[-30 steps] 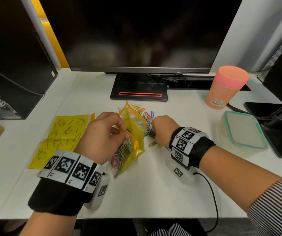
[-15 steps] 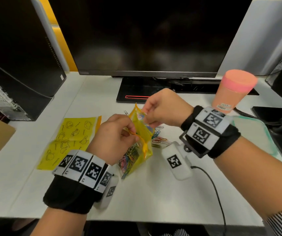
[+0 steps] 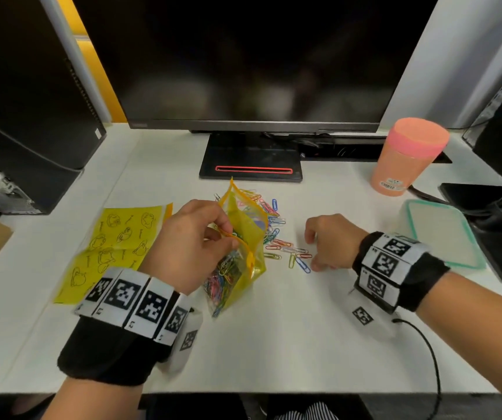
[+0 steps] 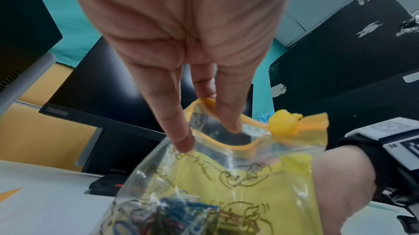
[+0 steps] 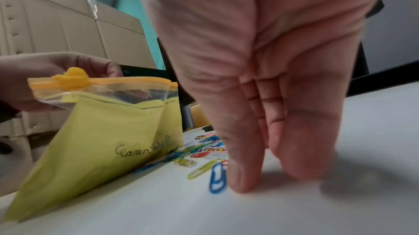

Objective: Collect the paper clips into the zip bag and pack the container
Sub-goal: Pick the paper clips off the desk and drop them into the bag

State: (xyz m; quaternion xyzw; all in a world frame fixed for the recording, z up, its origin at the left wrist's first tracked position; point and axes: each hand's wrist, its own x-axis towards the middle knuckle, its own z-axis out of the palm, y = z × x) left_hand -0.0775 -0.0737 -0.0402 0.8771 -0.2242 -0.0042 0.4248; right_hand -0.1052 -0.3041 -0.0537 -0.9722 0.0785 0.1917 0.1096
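A yellow zip bag (image 3: 245, 237) with an orange zip rim stands on the white desk, mouth open and several coloured paper clips inside. My left hand (image 3: 228, 234) pinches the rim of the bag (image 4: 249, 176) and holds the mouth open, a finger (image 4: 229, 118) dipping inside. Loose paper clips (image 3: 286, 250) lie just right of the bag. My right hand (image 3: 313, 250) is down beside them with fingertips (image 5: 242, 181) on the desk, touching a blue clip (image 5: 217, 178). It holds nothing that I can see. The clear container (image 3: 444, 234) with a teal-rimmed lid sits at the right.
A pink lidded cup (image 3: 407, 156) stands at the back right. The monitor's base (image 3: 249, 159) is behind the clips. A yellow printed sheet (image 3: 116, 247) lies left of the bag. A black tower (image 3: 25, 116) stands at the left, and dark equipment at the right edge.
My right hand rose from the clip pile to the bag's mouth, then came back down to the desk right of the loose clips. The left hand kept holding the bag.
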